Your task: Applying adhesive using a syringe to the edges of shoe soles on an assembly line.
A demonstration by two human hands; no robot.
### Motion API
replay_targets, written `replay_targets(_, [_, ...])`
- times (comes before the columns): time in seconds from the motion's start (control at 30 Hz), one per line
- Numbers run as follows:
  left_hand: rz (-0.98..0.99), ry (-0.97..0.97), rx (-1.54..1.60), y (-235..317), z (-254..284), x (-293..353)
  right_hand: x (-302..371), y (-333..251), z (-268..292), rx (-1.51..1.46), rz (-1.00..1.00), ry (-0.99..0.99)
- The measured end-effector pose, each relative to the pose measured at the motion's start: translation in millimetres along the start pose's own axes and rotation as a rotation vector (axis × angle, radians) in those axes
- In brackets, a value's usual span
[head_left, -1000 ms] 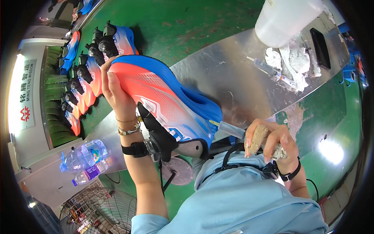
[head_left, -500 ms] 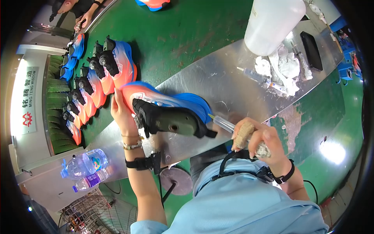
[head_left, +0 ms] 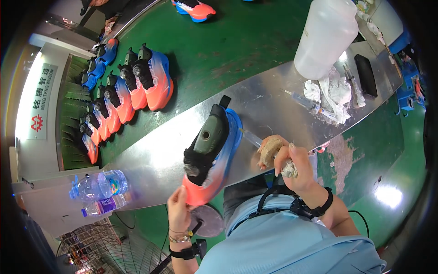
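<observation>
A running shoe [head_left: 220, 157], coral at the toe and blue along the sole, lies tilted over the metal table edge. A dark green shoe last [head_left: 210, 132] with a hole fills its opening. My left hand [head_left: 179, 211] pinches the toe between thumb and fingers. In my right hand [head_left: 294, 171] is a clear syringe [head_left: 251, 138], its tip close to the blue sole edge; contact cannot be made out. A tan wrapped piece [head_left: 272, 150] sits at the right fingers, and a crumpled whitish wad [head_left: 289, 170] shows in the same grip.
Rows of similar shoes [head_left: 155, 84] stand on the green surface at left. A white plastic bottle [head_left: 321, 41], crumpled tissue [head_left: 335, 91], another syringe [head_left: 303, 100] and a black phone [head_left: 366, 75] lie at right. Two plastic bottles [head_left: 107, 189] rest at lower left, above a wire fan guard [head_left: 109, 246].
The shoe has turned so its toe points toward me and its heel away. My left hand has moved down with the toe. The syringe has shifted slightly left.
</observation>
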State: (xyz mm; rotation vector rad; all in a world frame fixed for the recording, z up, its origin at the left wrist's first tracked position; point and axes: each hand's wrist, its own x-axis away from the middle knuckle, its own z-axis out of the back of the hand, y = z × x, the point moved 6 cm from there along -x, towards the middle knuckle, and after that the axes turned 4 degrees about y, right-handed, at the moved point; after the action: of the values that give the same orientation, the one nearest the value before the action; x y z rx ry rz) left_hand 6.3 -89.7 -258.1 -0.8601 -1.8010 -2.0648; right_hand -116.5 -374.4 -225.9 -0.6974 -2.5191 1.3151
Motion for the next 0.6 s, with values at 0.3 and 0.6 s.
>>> replay_targets(0.3, [0.166, -0.521, 0.184, -44, -65, 24, 13, -3, -2, -0.032, -0.100, 0.109])
replay_targets(0.6, [0.265, -0.714, 0.373, -52, -95, 23, 25, -36, -13, -0.110, -0.250, 0.070])
